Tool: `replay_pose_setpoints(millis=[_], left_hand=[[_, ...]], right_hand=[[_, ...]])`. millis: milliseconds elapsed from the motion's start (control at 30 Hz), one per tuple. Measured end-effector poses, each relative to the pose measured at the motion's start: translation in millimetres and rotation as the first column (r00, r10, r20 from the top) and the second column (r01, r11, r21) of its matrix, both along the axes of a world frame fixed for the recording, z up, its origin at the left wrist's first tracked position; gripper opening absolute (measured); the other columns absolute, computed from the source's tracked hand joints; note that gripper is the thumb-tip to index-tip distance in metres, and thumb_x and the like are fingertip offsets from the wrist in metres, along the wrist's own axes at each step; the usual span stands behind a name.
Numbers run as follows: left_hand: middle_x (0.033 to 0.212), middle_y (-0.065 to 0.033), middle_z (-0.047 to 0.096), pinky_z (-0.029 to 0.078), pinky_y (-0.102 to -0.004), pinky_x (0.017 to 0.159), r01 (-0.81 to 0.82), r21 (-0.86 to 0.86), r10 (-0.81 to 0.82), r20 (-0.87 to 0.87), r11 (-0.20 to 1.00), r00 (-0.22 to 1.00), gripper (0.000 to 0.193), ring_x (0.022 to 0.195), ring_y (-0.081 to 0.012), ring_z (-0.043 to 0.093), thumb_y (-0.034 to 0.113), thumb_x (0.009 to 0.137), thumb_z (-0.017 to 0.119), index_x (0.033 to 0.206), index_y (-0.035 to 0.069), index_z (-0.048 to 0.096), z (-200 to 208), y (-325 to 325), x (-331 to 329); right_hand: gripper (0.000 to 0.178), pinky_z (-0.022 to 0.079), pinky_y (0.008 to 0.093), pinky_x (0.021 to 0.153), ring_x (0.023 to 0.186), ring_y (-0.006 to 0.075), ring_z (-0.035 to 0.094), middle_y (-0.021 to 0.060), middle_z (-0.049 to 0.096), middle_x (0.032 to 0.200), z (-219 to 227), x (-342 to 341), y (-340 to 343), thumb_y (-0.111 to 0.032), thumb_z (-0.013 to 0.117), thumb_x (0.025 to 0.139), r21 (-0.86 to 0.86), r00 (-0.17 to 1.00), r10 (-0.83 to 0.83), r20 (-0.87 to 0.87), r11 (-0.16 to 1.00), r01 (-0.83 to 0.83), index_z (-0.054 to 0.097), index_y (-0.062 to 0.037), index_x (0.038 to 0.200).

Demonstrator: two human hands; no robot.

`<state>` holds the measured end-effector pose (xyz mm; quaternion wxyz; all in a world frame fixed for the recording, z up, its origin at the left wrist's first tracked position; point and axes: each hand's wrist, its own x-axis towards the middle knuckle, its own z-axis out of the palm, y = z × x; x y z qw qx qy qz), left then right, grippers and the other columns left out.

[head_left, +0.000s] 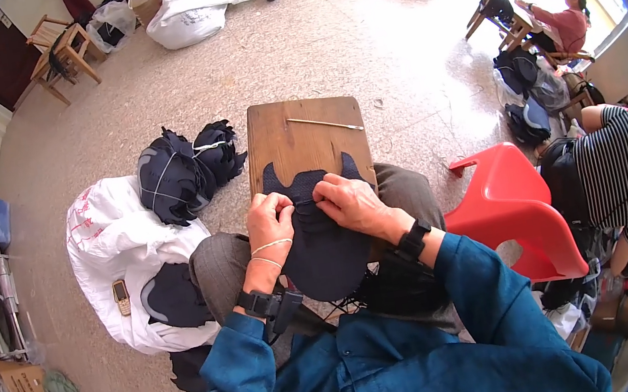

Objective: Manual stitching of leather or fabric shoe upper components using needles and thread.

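Note:
A dark navy, mesh-like fabric piece (328,255) with two curved horns at its far end lies over the near part of a small wooden bench (305,136) and my lap. My left hand (268,223) pinches it at the left of its narrow middle, fingers closed. Opposite, my right hand (351,200) pinches the same piece between thumb and fingers. A thin line, perhaps thread, seems to run between the two pinches; it is too fine to be sure. Farther up the bench lies a slim metal rod (323,124). Thin pale bands circle my left wrist.
Tied bundles of dark fabric pieces (168,173) sit left, by a white sack (99,252) carrying a mobile phone (121,298). A red plastic chair (507,208) stands close on my right. Beyond it are a person in a striped top (611,176) and another seated person (564,25).

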<state>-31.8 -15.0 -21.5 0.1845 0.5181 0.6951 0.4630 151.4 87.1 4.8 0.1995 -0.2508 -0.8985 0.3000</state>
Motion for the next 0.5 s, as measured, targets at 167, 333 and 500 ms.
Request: replay_pose_setpoints(millis=[167, 333, 500], left_hand=[[0.081, -0.0088, 0.058, 0.05, -0.0329, 0.066, -0.083, 0.044, 0.074, 0.17, 0.996, 0.983, 0.01, 0.071, -0.0213, 0.061, 0.0, 0.083, 0.077, 0.081, 0.0, 0.067, -3, -1, 4], [0.081, -0.0094, 0.059, 0.05, -0.034, 0.064, -0.028, 0.012, 0.028, -0.033, 1.0, 0.999, 0.012, 0.069, -0.0215, 0.061, 0.003, 0.083, 0.078, 0.079, 0.0, 0.067, 4, 1, 11], [0.08, -0.0094, 0.058, 0.05, -0.0344, 0.063, -0.083, -0.095, 0.075, -0.086, 0.992, 0.993, 0.014, 0.067, -0.0215, 0.061, 0.006, 0.082, 0.08, 0.078, 0.001, 0.067, 3, 4, 12]], right_hand=[[0.007, 0.054, 0.0462, 0.072, 0.085, 0.0398, 0.066, 0.0166, 0.062, 0.09, 9, 0, -7, -0.01, 0.066, 0.09, 0.022, 0.997, -0.018, -0.071, 1.0, 0.02, 0.064, -0.0048, 0.095], [0.006, 0.054, 0.0434, 0.076, 0.089, 0.0373, 0.066, 0.016, 0.063, 0.092, -6, 0, -5, -0.007, 0.065, 0.09, -0.041, 0.99, -0.066, -0.123, 0.997, 0.061, 0.068, -0.0035, 0.094], [0.008, 0.054, 0.0403, 0.078, 0.091, 0.034, 0.067, 0.0145, 0.065, 0.094, -4, 1, -10, -0.007, 0.066, 0.09, -0.251, 0.97, -0.206, -0.129, 0.953, 0.169, 0.07, -0.0028, 0.095]])
